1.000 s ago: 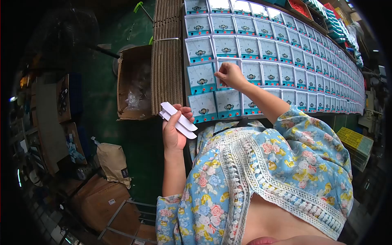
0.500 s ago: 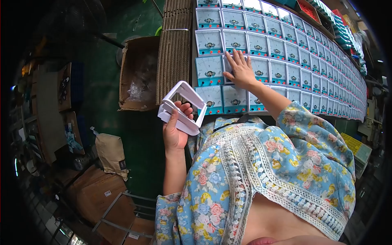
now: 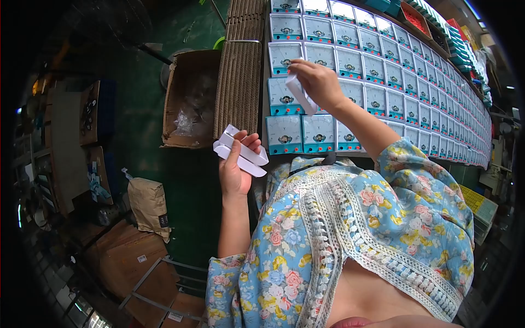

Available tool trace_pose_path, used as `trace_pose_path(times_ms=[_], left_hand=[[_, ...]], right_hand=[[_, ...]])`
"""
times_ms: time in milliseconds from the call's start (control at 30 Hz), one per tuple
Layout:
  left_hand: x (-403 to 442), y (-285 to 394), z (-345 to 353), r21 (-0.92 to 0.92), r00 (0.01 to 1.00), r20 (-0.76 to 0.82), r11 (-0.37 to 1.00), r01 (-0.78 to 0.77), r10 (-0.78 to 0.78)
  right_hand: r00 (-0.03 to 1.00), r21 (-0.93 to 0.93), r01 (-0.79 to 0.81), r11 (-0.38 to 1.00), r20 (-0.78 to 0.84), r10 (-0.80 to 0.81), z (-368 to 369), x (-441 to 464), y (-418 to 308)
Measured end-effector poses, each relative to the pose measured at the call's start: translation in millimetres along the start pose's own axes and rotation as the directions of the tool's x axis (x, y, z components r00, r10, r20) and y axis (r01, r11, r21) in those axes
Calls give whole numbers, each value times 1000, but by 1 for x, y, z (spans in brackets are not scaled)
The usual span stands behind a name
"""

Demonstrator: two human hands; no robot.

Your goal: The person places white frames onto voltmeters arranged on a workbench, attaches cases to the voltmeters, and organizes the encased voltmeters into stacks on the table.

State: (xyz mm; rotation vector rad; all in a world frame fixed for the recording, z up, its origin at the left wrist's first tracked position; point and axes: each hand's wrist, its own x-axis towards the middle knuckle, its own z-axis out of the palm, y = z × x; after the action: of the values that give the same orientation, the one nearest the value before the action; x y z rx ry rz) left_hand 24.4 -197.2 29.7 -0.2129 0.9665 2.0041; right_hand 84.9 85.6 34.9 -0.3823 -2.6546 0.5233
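My left hand [image 3: 232,174] is wrapped round a small stack of white plastic frames [image 3: 250,167], held off the near left corner of the table. My right hand [image 3: 322,86] pinches one more white plastic frame [image 3: 297,92], tilted on edge over the meters' second row from the front. Below it lie panel meters with teal bases, red terminals and pale dials, such as the front-left meter [image 3: 284,131]. The right hand and its frame hide part of the meters beneath. Whether that frame touches a meter I cannot tell.
Flattened cardboard [image 3: 239,82] stands stacked along the table's left side. Beside it is an open carton [image 3: 174,109] with clear plastic wrap inside. A brown paper sack [image 3: 147,205] stands on the floor at lower left. A box of red parts [image 3: 414,19] sits at the back.
My right hand has lifted off a meter, where it lay flat, and now holds a white frame. The upright frame that stood out from my left hand is gone from there.
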Motion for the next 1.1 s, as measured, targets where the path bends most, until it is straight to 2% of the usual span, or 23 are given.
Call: trace_pose_path(times_ms=[67, 100, 167, 300, 333, 433, 467, 567, 600, 633, 733, 833, 867, 967, 1000, 1100], left_hand=[[-5, 0, -5, 9, 999, -37, 1000, 4, -3], [-9, -1, -6, 9, 998, -58, 1000, 1, -1], [-13, -6, -8, 15, 996, -89, 1000, 3, -1], [-20, -14, -5, -1, 988, -156, 1000, 22, -21], [-22, -14, -7, -33, 987, -157, 999, 28, -33], [-32, -14, -7, -69, 985, -168, 997, 26, -37], [-34, -14, -9, -69, 984, -172, 997, 26, -37], [-35, -16, -10, -20, 982, -189, 1000, 17, -21], [-32, -18, -12, -12, 982, -187, 1000, 23, -25], [-30, -18, -10, -16, 983, -185, 1000, 21, -23], [-17, -15, 5, -51, 996, -86, 998, -20, 15], [-23, -10, 14, -47, 1000, -15, 999, -9, 8], [-24, -10, 13, -40, 1000, 18, 999, -12, 13], [-25, -14, 11, 2, 1000, -19, 1000, 14, -14], [-23, -16, 13, -17, 1000, -8, 1000, 3, -3], [-29, -13, 15, -56, 997, 75, 998, 3, 2]], right_hand=[[977, -84, 191, 978, 113, -181, 37, -9, 8], [945, -98, 161, 982, 301, -125, 43, -15, -3], [883, -179, 306, 935, 421, -208, 75, -30, -3], [894, -186, 266, 946, 414, -170, 78, -39, 2], [860, -214, 271, 938, 491, -137, 73, -36, 0], [887, -271, 173, 947, 461, -30, 48, -39, -5], [853, -301, 134, 944, 520, 45, 51, -40, -1], [867, -225, 259, 939, 482, -124, 52, -47, 21], [865, -300, 277, 913, 491, -101, 57, -50, 20], [864, -290, 274, 917, 494, -102, 59, -51, 20], [875, -225, 251, 941, 469, -121, 62, -49, 25], [857, -229, 182, 956, 513, -41, 55, -48, 17], [827, -349, 208, 914, 562, 26, 53, -46, 13], [872, -294, 193, 936, 488, -26, 54, -56, 28], [897, -209, 155, 966, 440, -49, 54, -56, 27], [839, -138, 65, 988, 544, 21, 46, -47, 24]])
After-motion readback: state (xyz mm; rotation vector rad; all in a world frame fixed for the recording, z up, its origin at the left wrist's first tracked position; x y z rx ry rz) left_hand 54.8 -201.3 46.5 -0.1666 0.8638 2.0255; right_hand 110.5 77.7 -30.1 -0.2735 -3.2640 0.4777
